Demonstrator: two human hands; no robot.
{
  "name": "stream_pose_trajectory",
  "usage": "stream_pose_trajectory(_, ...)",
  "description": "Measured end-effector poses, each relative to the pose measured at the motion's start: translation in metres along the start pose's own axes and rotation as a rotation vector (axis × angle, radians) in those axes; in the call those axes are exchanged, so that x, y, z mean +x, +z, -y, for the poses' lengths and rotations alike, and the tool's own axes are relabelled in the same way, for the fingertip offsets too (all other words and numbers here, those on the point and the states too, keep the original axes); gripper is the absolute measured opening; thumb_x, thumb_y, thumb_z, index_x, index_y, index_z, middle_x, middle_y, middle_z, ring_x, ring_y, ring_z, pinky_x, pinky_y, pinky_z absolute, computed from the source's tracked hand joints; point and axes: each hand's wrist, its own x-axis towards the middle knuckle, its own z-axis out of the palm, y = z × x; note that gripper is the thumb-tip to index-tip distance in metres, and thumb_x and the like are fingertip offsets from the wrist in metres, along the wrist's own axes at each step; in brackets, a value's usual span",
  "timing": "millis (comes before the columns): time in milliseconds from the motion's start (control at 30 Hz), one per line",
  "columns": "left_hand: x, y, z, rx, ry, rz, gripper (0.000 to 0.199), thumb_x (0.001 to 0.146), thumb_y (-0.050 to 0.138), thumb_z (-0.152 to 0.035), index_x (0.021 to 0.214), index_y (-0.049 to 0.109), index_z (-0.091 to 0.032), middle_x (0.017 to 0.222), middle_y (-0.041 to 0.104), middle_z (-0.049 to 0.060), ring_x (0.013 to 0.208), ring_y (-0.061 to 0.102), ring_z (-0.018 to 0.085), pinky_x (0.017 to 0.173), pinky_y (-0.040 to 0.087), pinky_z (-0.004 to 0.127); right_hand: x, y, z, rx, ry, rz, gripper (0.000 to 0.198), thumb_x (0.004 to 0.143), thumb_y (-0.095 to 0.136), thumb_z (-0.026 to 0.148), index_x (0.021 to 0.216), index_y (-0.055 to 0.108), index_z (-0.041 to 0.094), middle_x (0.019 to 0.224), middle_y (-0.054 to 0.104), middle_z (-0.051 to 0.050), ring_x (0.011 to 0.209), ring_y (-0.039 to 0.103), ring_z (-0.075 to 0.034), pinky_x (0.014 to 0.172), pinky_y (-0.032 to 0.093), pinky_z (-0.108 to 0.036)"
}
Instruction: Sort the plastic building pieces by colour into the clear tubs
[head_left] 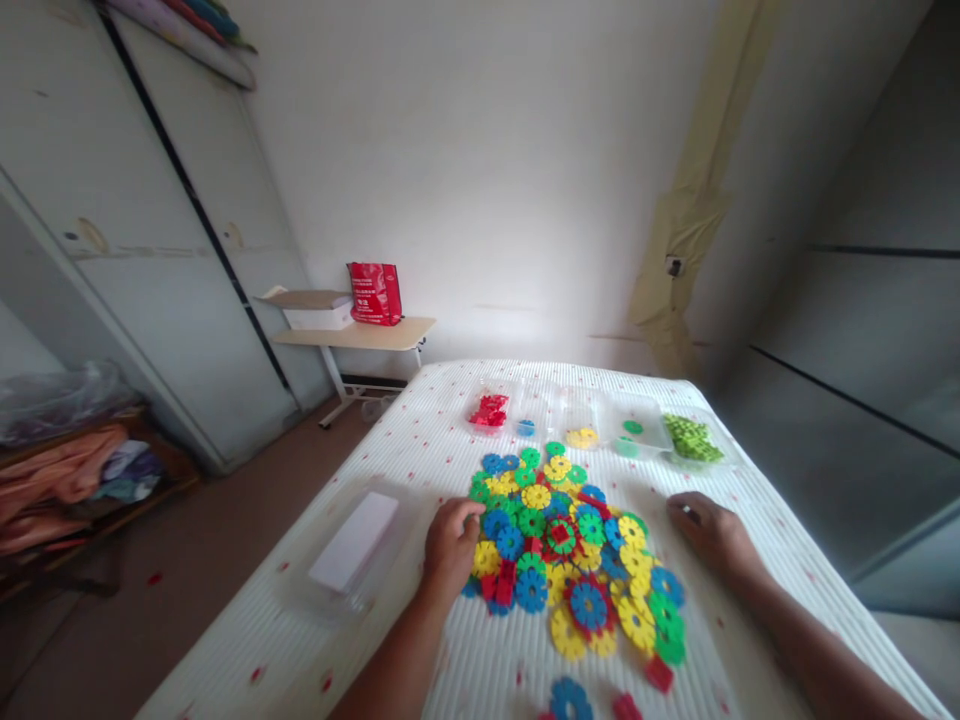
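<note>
A loose heap of flower-shaped plastic discs [536, 497] in blue, green and yellow lies on the table, with red square connector pieces [505, 582] mixed in. My left hand [452, 545] rests at the heap's left edge, fingers loosely bent towards the discs, with no piece visible in it. To the right of the heap, my right hand [711, 532] lies on the cloth, its fingers half curled and a gap showing between thumb and finger. Several discs near the middle are stacked on red pieces, such as a blue disc [589, 605].
Clear plastic boxes line the far side: one with red pieces [489, 412], others with a few discs, and one with light-green pieces [691, 438]. A white block [355, 541] sits in a clear tray at left. Behind stands a small table with a red bag [375, 294].
</note>
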Motion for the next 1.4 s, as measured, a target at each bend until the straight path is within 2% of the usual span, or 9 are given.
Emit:
stream_pose_trajectory(133, -0.003, 0.002, -0.001, -0.021, 0.012, 0.022, 0.021, 0.074, 0.045, -0.013, 0.079, 0.064, -0.019, 0.085, 0.066, 0.003, 0.086, 0.06, 0.016, 0.083, 0.047, 0.032, -0.004, 0.007, -0.004, -0.048, 0.01, -0.013, 0.027, 0.076, 0.042, 0.039, 0.078, 0.062, 0.022, 0.082, 0.068, -0.007, 0.072, 0.064, -0.02, 0.067, 0.05, -0.03)
stream_pose_trajectory(367, -0.007, 0.003, -0.005, -0.052, 0.013, 0.058, 0.023, 0.073, 0.045, -0.011, 0.081, 0.065, -0.019, 0.088, 0.066, 0.003, 0.089, 0.06, 0.015, 0.085, 0.047, 0.03, -0.006, 0.008, 0.003, -0.122, -0.026, -0.007, 0.028, 0.077, 0.04, 0.037, 0.077, 0.064, 0.021, 0.084, 0.066, -0.006, 0.073, 0.063, -0.018, 0.064, 0.048, -0.027)
stream_pose_trajectory(633, -0.007, 0.001, -0.007, -0.064, -0.02, 0.038, 0.024, 0.073, 0.047, -0.012, 0.089, 0.065, -0.018, 0.091, 0.066, 0.003, 0.086, 0.061, 0.014, 0.078, 0.049, 0.027, -0.009, 0.008, 0.004, -0.118, -0.036, -0.027, 0.028, 0.076, 0.04, 0.035, 0.077, 0.064, 0.022, 0.084, 0.066, -0.005, 0.074, 0.062, -0.018, 0.065, 0.047, -0.027)
stream_pose_trajectory(733, -0.008, 0.0, -0.007, -0.049, -0.003, 0.051, 0.026, 0.072, 0.048, -0.01, 0.089, 0.066, -0.019, 0.092, 0.066, 0.003, 0.089, 0.06, 0.014, 0.081, 0.048, 0.028, -0.009, 0.008, 0.004, -0.133, -0.036, -0.022, 0.028, 0.077, 0.04, 0.036, 0.077, 0.064, 0.022, 0.085, 0.066, -0.005, 0.074, 0.063, -0.018, 0.065, 0.048, -0.027)
stream_pose_trajectory(867, -0.01, -0.001, -0.013, 0.009, 0.085, 0.096, 0.027, 0.072, 0.048, -0.008, 0.083, 0.069, -0.021, 0.089, 0.068, 0.003, 0.09, 0.06, 0.016, 0.085, 0.047, 0.032, -0.009, 0.008, 0.004, -0.137, -0.038, -0.024, 0.028, 0.076, 0.041, 0.036, 0.075, 0.065, 0.022, 0.084, 0.066, -0.005, 0.072, 0.063, -0.018, 0.064, 0.048, -0.027)
stream_pose_trajectory(1000, -0.014, 0.001, -0.027, 0.03, 0.285, 0.18, 0.03, 0.074, 0.047, -0.006, 0.079, 0.07, -0.024, 0.082, 0.071, 0.001, 0.086, 0.06, 0.016, 0.083, 0.046, 0.033, -0.009, 0.008, 0.003, -0.123, -0.04, -0.033, 0.027, 0.075, 0.042, 0.036, 0.075, 0.065, 0.022, 0.084, 0.066, -0.005, 0.072, 0.062, -0.018, 0.064, 0.048, -0.026)
stream_pose_trajectory(1133, -0.021, 0.007, -0.042, 0.071, 0.445, 0.266, 0.033, 0.073, 0.049, -0.006, 0.086, 0.07, -0.028, 0.089, 0.071, 0.0, 0.096, 0.058, 0.018, 0.089, 0.042, 0.038, -0.009, 0.008, 0.004, -0.123, -0.031, -0.025, 0.027, 0.076, 0.041, 0.036, 0.077, 0.064, 0.021, 0.084, 0.066, -0.005, 0.073, 0.062, -0.018, 0.064, 0.048, -0.027)
stream_pose_trajectory(1267, -0.023, 0.008, -0.045, 0.075, 0.472, 0.31, 0.034, 0.075, 0.048, -0.007, 0.089, 0.07, -0.029, 0.089, 0.071, 0.001, 0.099, 0.058, 0.018, 0.09, 0.042, 0.039, -0.009, 0.007, 0.006, -0.128, -0.033, -0.02, 0.028, 0.077, 0.04, 0.035, 0.077, 0.064, 0.021, 0.084, 0.065, -0.005, 0.074, 0.062, -0.018, 0.065, 0.048, -0.027)
stream_pose_trajectory(1400, -0.019, 0.004, -0.038, 0.07, 0.421, 0.235, 0.032, 0.077, 0.045, -0.008, 0.09, 0.07, -0.025, 0.09, 0.07, 0.003, 0.095, 0.059, 0.018, 0.089, 0.043, 0.037, -0.009, 0.007, 0.004, -0.148, -0.046, -0.007, 0.028, 0.078, 0.04, 0.034, 0.078, 0.064, 0.021, 0.085, 0.065, -0.006, 0.076, 0.062, -0.018, 0.067, 0.048, -0.027)
